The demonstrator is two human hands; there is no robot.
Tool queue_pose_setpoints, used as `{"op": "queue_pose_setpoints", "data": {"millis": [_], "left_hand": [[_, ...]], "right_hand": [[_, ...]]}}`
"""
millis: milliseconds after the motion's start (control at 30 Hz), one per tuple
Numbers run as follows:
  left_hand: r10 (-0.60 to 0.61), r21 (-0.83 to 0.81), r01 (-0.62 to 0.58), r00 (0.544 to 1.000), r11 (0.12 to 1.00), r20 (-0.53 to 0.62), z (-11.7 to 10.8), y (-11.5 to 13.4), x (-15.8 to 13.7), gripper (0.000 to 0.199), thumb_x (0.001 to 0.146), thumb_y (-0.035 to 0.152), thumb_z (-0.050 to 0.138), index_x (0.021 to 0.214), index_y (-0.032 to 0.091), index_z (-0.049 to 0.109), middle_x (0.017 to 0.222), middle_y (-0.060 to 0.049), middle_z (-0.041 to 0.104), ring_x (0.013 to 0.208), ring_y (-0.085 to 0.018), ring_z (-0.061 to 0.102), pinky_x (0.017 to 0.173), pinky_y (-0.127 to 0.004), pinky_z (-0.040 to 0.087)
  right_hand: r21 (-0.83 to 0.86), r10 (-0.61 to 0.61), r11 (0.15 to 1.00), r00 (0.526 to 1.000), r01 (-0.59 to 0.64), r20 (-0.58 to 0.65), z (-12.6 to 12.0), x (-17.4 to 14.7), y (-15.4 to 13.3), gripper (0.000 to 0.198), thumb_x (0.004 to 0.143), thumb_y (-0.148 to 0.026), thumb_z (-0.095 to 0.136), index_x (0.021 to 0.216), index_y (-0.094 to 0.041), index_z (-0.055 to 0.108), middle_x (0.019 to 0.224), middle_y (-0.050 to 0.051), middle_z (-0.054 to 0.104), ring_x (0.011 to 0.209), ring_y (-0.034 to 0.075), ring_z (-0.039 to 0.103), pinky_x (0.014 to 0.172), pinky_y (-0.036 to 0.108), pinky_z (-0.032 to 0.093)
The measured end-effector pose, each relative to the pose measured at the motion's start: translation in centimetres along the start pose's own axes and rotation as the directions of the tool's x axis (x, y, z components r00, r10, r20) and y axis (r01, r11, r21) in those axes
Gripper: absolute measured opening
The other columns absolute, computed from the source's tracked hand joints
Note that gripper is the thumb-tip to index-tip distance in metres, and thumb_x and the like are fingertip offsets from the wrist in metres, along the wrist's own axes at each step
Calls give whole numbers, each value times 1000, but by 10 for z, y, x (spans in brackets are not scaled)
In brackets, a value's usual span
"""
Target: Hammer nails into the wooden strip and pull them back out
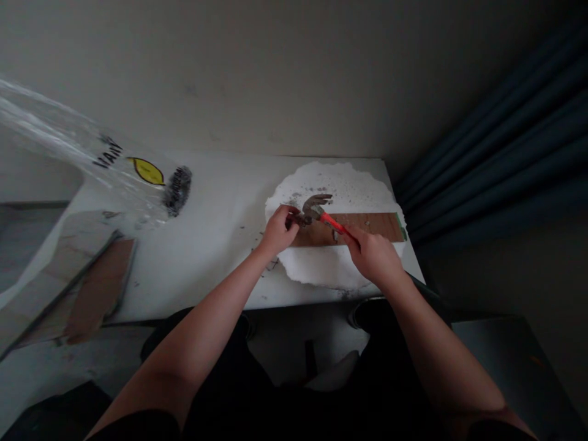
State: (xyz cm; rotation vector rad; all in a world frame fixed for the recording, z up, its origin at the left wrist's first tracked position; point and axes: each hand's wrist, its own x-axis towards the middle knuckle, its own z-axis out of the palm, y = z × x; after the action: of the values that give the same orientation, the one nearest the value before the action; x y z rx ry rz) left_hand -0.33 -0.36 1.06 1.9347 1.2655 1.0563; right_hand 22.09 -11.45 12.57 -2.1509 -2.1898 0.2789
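My right hand (379, 257) is wrapped round the red handle of a claw hammer (315, 206), whose grey head is above the left part of a brown wooden board (372, 226). Close beside the hammer head, the fingers of my left hand (280, 229) are pinched together at a small dark lump by the board's left end. What exactly they hold is too small and dark to make out. Under the board lies a ragged-edged white sheet (321, 269), sprinkled with dark crumbs. The board's right end has a green edge.
The white table (215, 245) stands against a wall. On its left side are a clear plastic bag (133, 177) with a yellow print and a brown panel piece (103, 282). Dark curtains (514, 135) hang at the right, and my legs are beneath the front edge.
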Motion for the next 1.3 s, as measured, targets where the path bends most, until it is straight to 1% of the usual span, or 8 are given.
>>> {"op": "queue_pose_setpoints", "data": {"millis": [267, 433, 567, 733, 900, 1133, 1200, 1300], "left_hand": [[68, 25, -68, 997, 997, -31, 1, -2, 1, 33, 74, 3, 51, 102, 19, 59, 108, -7, 60, 90, -17, 65, 81, -34, 56], [47, 5, -47, 999, 999, -22, 1, -3, 1, 34, 75, 3, 50, 103, 20, 58, 106, -7, 60, 85, -17, 65, 79, -35, 57], [57, 64, -55, 998, 996, -36, 1, -2, 2, 35, 73, 2, 52, 102, 20, 57, 106, -7, 61, 96, -21, 65, 87, -39, 56], [22, 7, -22, 1000, 1000, -19, 1, -3, 1, 36, 74, 2, 49, 104, 20, 56, 106, -6, 62, 86, -16, 66, 83, -35, 57], [13, 8, -13, 999, 1000, -38, -1, -1, 2, 35, 74, 3, 49, 104, 20, 57, 107, -6, 64, 87, -16, 66, 82, -34, 57], [-65, 6, 66, 992, 998, -112, -26, -5, 13, 29, 82, 10, 49, 106, 21, 58, 104, -5, 69, 84, -15, 65, 70, -27, 53], [-47, 63, 53, 994, 997, -95, -36, -7, 15, 26, 82, 12, 50, 103, 20, 62, 103, -5, 69, 84, -16, 64, 71, -29, 53], [32, 177, -27, 999, 984, -22, -47, -9, 14, 16, 84, 18, 54, 94, 20, 67, 100, -6, 67, 89, -19, 64, 81, -34, 53]], "right_hand": [[-9, -5, 1000, 1000, 5, 20, 0, 1, -2, 46, 105, -45, 35, 138, -30, 63, 102, 10, 78, 84, 29, 73, 74, 37, 50], [-12, 2, 1000, 1000, -2, -3, 2, 1, -4, 48, 105, -46, 33, 141, -29, 59, 100, 11, 78, 83, 29, 73, 72, 37, 50], [-28, -19, 999, 999, 20, 31, 4, 2, -5, 46, 105, -46, 34, 138, -29, 62, 99, 11, 78, 83, 29, 73, 73, 37, 50], [-16, -1, 1000, 1000, 1, -4, 5, 3, -4, 48, 105, -46, 33, 141, -29, 59, 102, 11, 78, 85, 29, 73, 75, 37, 51], [-12, -15, 1000, 1000, 15, 18, 7, 6, 0, 46, 104, -46, 35, 137, -28, 63, 99, 11, 77, 83, 29, 72, 73, 36, 49], [29, 100, 995, 986, -97, -130, 12, 26, 24, 47, 104, -47, 35, 136, -25, 61, 100, 11, 76, 85, 27, 69, 72, 33, 44], [22, 131, 991, 981, -129, -140, 15, 35, 32, 45, 103, -46, 38, 134, -24, 62, 101, 11, 75, 87, 27, 68, 72, 32, 43], [14, 186, 982, 969, -186, -162, 18, 47, 43, 43, 101, -45, 42, 132, -24, 63, 101, 12, 75, 88, 27, 68, 72, 32, 42]]}}
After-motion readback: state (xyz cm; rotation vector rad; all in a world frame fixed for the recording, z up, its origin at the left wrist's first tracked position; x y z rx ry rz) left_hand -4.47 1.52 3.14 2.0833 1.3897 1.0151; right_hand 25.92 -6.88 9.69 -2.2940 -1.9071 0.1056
